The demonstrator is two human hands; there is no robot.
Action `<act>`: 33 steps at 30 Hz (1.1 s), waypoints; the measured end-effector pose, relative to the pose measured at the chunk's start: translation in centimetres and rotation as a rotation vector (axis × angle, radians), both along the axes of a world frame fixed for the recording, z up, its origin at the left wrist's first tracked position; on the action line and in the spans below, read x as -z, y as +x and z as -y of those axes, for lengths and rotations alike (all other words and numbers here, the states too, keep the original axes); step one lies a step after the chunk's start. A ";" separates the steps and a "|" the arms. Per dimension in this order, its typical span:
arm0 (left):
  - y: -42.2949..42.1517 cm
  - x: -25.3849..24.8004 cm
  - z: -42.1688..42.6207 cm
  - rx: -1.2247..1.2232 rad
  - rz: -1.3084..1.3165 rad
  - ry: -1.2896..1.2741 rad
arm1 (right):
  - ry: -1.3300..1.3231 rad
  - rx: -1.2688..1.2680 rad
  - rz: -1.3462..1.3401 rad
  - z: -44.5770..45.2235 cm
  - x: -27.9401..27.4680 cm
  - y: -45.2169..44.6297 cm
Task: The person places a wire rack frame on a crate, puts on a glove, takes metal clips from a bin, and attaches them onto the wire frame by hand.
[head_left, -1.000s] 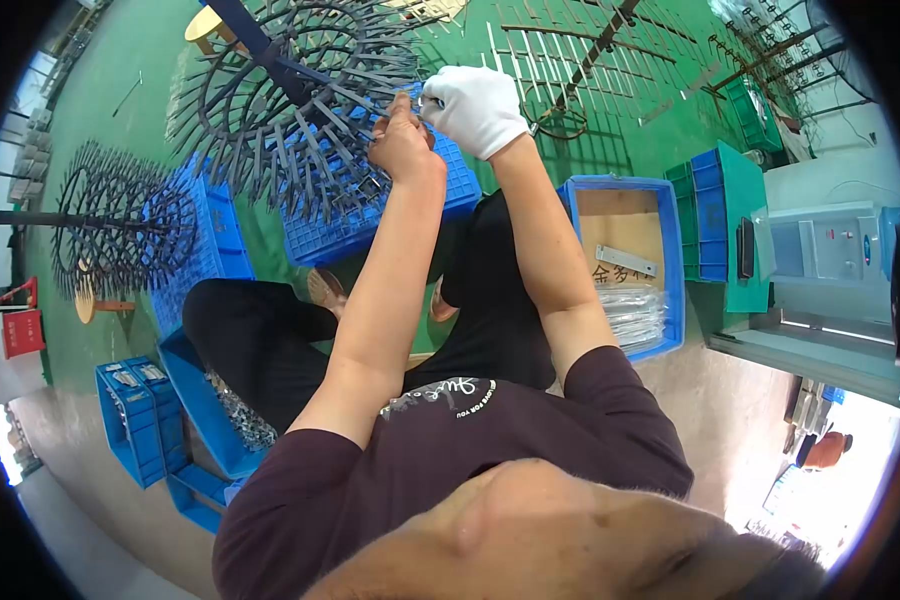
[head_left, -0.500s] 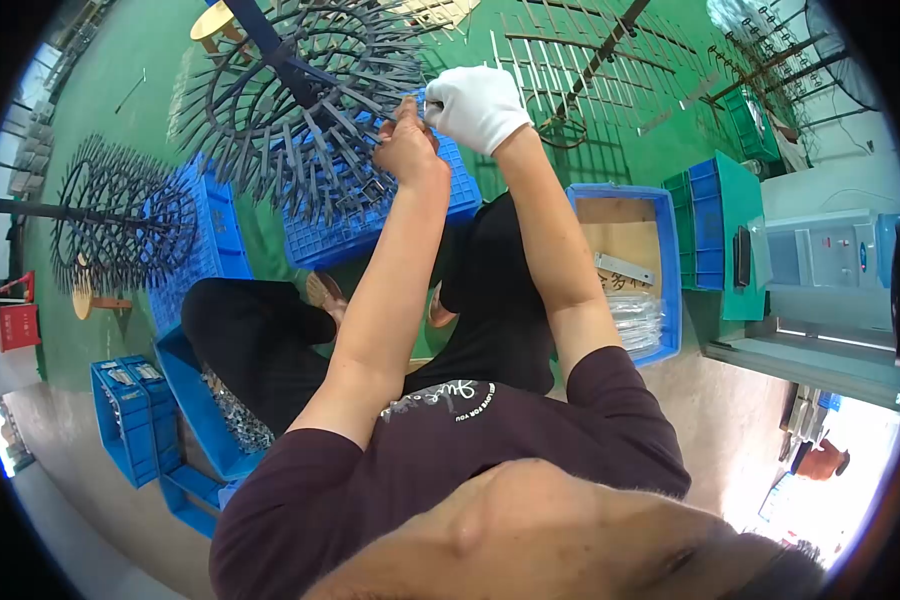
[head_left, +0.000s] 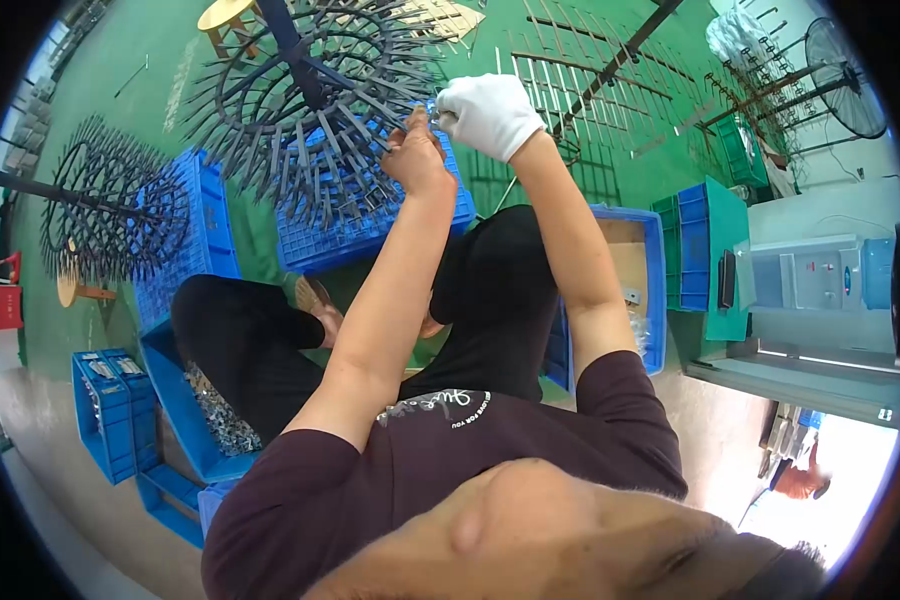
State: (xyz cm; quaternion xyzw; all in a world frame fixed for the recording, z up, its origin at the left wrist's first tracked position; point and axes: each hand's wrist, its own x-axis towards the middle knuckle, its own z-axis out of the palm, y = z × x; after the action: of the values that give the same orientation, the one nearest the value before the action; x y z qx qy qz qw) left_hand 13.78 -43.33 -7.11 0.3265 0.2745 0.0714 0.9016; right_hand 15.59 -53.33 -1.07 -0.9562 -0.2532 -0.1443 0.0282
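Note:
My left hand (head_left: 416, 158), bare, is raised at the right side of a round rack (head_left: 315, 85) with many dark prongs. Its fingers are pinched together close to the prong tips; what they hold is too small to make out. Just right of it, my right hand (head_left: 492, 116) wears a white glove, its fingers curled closed and facing the left hand. Anything inside the glove's grip is hidden. A blue plastic crate (head_left: 320, 240) stands below the rack, behind my hands.
Another pronged rack (head_left: 110, 210) stands at the left. A blue bin of small metal parts (head_left: 225, 415) is by my leg. To the right are a blue box (head_left: 655, 290), a water dispenser (head_left: 820, 275) and a fan (head_left: 845, 85). A wooden stool (head_left: 228, 15) stands at the back.
The view has shifted slightly, bringing the fan further into sight. Both hands appear a little lower and to the right, still close together with fingers closed.

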 end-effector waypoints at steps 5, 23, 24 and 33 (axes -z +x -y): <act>0.2 -0.1 0.2 -0.033 -0.044 -0.007 | -0.019 -0.008 0.031 0.1 0.2 0.0; 0.4 1.0 0.1 -0.017 -0.006 -0.044 | -0.158 0.011 -0.153 -1.8 -2.3 1.0; 0.4 1.1 0.1 -0.015 -0.005 -0.045 | -0.154 0.017 -0.148 -1.8 -2.2 1.0; -0.6 0.3 -0.1 0.043 -0.006 -0.068 | -0.048 0.143 -0.164 -1.6 -1.2 -0.5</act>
State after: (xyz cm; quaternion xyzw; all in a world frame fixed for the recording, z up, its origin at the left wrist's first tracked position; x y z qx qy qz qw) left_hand 13.17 -43.28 -7.38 0.3018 0.2723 0.0415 0.9127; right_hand 15.07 -51.73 0.08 -0.9808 -0.1844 -0.0613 0.0155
